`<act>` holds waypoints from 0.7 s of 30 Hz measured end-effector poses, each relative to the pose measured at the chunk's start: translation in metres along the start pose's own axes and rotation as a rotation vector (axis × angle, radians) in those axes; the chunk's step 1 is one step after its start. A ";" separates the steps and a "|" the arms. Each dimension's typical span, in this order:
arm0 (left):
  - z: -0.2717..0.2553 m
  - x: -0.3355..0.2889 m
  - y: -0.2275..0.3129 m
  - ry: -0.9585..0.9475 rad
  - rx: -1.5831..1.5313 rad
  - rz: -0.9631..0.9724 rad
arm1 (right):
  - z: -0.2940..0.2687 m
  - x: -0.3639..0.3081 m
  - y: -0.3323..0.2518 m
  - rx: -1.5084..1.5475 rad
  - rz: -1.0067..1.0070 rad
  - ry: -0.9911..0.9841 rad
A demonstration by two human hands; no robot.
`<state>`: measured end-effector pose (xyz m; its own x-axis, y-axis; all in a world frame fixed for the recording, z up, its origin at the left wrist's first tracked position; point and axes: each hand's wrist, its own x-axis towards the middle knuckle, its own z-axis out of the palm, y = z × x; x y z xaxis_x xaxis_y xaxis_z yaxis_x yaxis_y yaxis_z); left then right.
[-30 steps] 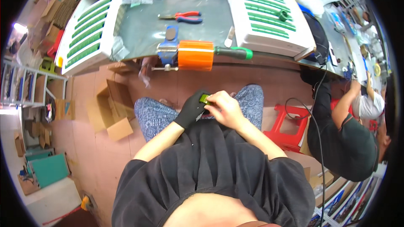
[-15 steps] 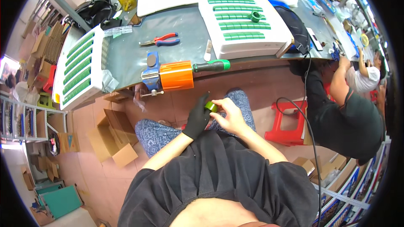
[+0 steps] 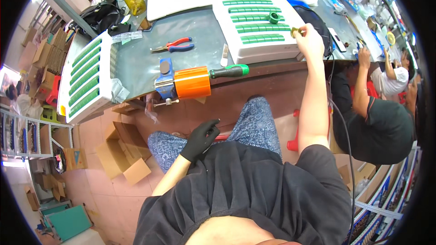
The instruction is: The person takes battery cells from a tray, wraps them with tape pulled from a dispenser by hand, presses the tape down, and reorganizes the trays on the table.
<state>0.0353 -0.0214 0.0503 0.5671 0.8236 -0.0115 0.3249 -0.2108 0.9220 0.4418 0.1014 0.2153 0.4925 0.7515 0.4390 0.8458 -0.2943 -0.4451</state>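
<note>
My right hand [image 3: 311, 41] is stretched forward to the right edge of the white foam tray [image 3: 259, 54]. Its fingers pinch a small olive-green ring [image 3: 295, 32], partly hidden by the fingertips. Rows of green cylindrical pieces [image 3: 256, 28] lie in the tray's slots, and a single green ring [image 3: 273, 17] sits on top of them. Over my lap rests my left hand [image 3: 201, 139] in a black glove, its fingers loosely apart and nothing seen in them.
A blue vise [image 3: 164, 79] with an orange roll [image 3: 192, 82] stands at the bench edge beside a green-and-black screwdriver handle [image 3: 229, 71]. Pliers [image 3: 173, 45] lie behind. Another filled foam tray [image 3: 86, 77] is at left. A co-worker [image 3: 386, 122] sits at right, near a hanging cable [image 3: 347, 154].
My right hand has moved from my lap, forward and right to the tray, carrying the ring. My left hand has let go of it and drawn back slightly left and down.
</note>
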 end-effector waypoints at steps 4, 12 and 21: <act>-0.002 -0.017 -0.013 0.114 -0.054 -0.050 | 0.009 0.017 -0.008 -0.451 -0.139 -0.226; -0.010 -0.033 -0.034 0.120 0.024 -0.107 | 0.006 0.035 -0.020 -0.578 -0.117 -0.286; -0.006 -0.021 -0.028 0.096 0.077 -0.060 | 0.032 0.045 -0.012 -0.753 -0.238 -0.254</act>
<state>0.0101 -0.0295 0.0272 0.4708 0.8819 -0.0250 0.4149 -0.1963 0.8884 0.4475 0.1578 0.2161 0.2979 0.9275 0.2258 0.8770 -0.3593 0.3189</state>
